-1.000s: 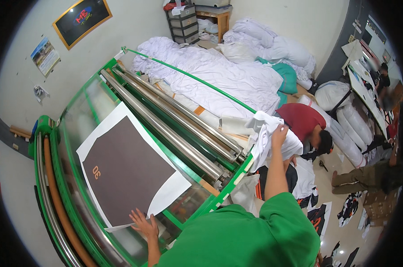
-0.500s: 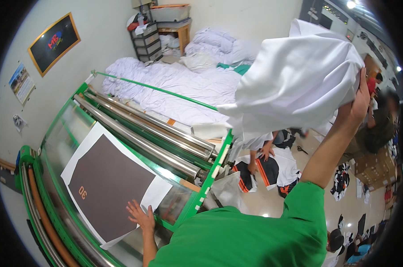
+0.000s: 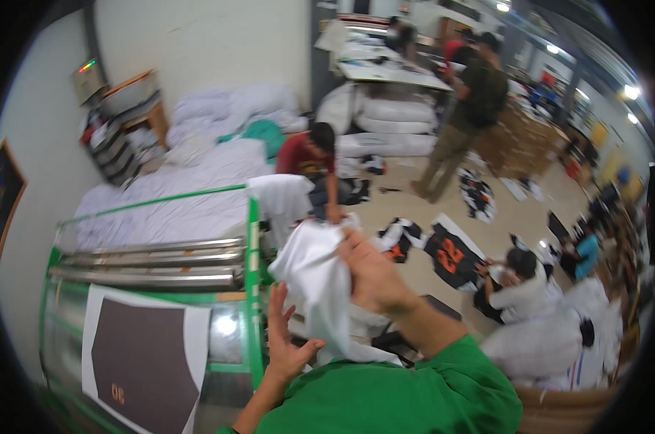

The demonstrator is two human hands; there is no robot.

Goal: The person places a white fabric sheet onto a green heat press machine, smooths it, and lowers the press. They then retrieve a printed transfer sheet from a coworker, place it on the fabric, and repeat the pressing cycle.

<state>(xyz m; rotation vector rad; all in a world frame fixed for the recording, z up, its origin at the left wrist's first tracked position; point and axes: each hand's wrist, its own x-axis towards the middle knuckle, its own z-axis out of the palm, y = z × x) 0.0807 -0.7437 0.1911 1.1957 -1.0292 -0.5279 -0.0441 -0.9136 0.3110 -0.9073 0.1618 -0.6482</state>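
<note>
Right hand [image 3: 374, 278] grips the bunched white garment [image 3: 317, 286], fingers closed on it. Left hand [image 3: 288, 340] open, fingers spread, just below the cloth. Garment not yet spread; the dark printed sheet [image 3: 143, 362] already lies on the green roller press [image 3: 251, 289], near left.

There is only one view, from a fisheye camera on the person's head. It looks down and forward over the green sleeves, and the two hands are very near, in the lower middle of the picture. The green roller machine [image 3: 249, 239] stands close at the lower left. The workshop floor [image 3: 414, 267] with other people spreads farther away at the right. Straight edges bend near the dark round rim.
</note>
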